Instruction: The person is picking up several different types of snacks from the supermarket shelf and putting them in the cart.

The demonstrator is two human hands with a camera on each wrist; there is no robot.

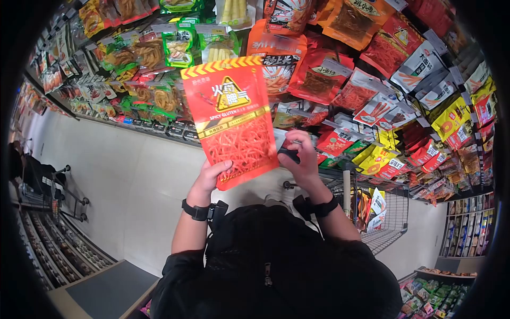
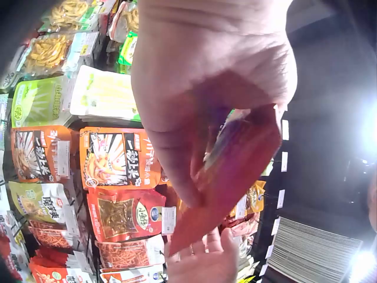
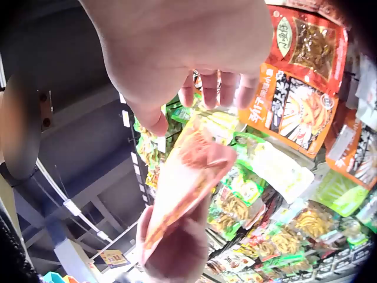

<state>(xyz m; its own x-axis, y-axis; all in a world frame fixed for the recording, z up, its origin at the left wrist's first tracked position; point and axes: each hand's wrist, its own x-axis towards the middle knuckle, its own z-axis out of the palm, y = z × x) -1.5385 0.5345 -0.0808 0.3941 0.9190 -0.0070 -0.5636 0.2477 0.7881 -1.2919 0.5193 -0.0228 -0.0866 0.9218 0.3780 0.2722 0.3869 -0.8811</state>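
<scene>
A large red packet (image 1: pixel 234 122) with a yellow striped top and shredded red snack showing is held up before the shelves. My left hand (image 1: pixel 208 179) grips its lower left corner, thumb across the front. In the left wrist view that hand (image 2: pixel 215 88) pinches the packet (image 2: pixel 235 171) seen edge-on. My right hand (image 1: pixel 304 162) is beside the packet's right edge, fingers loosely bent and holding nothing. The right wrist view has the right hand (image 3: pixel 188 53) above the packet (image 3: pixel 185 183), apart from it, with the left hand (image 3: pixel 177 247) around the far end.
Hanging snack packets (image 1: pixel 324 74) fill the racks ahead and to the right. A wire shopping cart (image 1: pixel 390 226) with several packets stands at my right. Pale floor (image 1: pixel 127 175) lies to the left, with another wheeled cart (image 1: pixel 50 186) and a low shelf unit (image 1: pixel 58 250) beyond.
</scene>
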